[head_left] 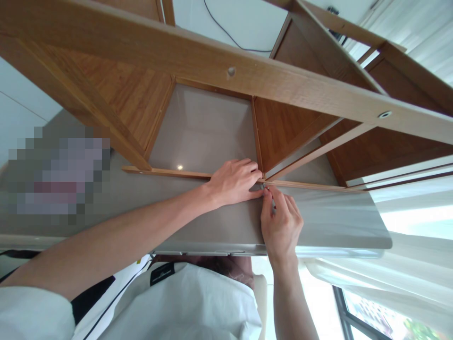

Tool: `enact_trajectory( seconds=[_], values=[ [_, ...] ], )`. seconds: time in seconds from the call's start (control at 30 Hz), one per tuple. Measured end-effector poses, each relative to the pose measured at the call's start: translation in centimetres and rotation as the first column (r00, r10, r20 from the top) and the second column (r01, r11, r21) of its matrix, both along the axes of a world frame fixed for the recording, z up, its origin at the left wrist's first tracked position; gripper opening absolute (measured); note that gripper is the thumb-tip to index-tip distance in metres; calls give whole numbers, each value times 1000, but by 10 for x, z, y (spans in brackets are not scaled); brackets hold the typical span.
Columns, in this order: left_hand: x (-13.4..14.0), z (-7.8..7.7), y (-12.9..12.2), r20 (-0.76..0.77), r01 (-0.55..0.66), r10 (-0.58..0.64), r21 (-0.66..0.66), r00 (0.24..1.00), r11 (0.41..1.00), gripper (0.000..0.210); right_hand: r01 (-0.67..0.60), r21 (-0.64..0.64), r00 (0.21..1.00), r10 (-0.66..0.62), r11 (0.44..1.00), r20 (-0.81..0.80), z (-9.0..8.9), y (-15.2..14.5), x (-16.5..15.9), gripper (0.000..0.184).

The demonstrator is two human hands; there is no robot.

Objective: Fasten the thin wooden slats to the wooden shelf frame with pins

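A wooden furniture frame [198, 47] stands on the grey tabletop [219, 226], with panels between its rails. My left hand [235, 182] is closed around the frame's thin bottom rail [177, 174], beside the joint where an upright panel [283, 132] meets it. Its fingers bend over the rail and its thumb points at my right hand. My right hand [281, 219] is closed in a pinch just in front of that joint. Between its thumb and fingers is a small thin metal tool [273, 205], mostly hidden by the fingers; its exact kind is unclear.
A thick top rail [231, 61] with round holes crosses above my hands. On the left of the table lies a blurred-out object [60, 174]. White curtains [417, 264] hang at the right, near a window. A dark cable [226, 33] runs behind the frame.
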State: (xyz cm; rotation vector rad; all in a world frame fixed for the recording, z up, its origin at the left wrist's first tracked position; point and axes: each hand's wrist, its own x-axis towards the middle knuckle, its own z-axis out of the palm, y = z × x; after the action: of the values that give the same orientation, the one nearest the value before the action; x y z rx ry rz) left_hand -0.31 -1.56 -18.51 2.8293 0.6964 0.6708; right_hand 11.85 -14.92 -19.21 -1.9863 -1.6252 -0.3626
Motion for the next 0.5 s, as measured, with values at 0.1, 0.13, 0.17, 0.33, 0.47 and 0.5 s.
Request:
enact_trajectory(
  seconds=[0.1,0.13,0.17,0.33,0.47,0.5],
  values=[
    [1,0,0,3,-2,2,5,1000,1000,34,27,4,997,-26,1000,-75,0,1,0,25],
    [1,0,0,3,-3,3,5,1000,1000,34,42,8,994,-41,999,-104,0,1,-1,24],
    [1,0,-1,2,-4,4,5,1000,1000,34,63,11,989,-61,998,-135,1,2,-1,23],
    [1,0,-1,-2,-12,12,0,1000,1000,34,196,-40,928,-198,980,-316,6,5,0,27],
    [1,1,-1,-5,-16,16,-11,1000,1000,34,193,-64,793,-194,979,-577,7,8,6,31],
    [1,1,-1,-3,-15,15,-11,1000,1000,34,184,-63,759,-183,981,-625,7,9,7,32]
  ],
)
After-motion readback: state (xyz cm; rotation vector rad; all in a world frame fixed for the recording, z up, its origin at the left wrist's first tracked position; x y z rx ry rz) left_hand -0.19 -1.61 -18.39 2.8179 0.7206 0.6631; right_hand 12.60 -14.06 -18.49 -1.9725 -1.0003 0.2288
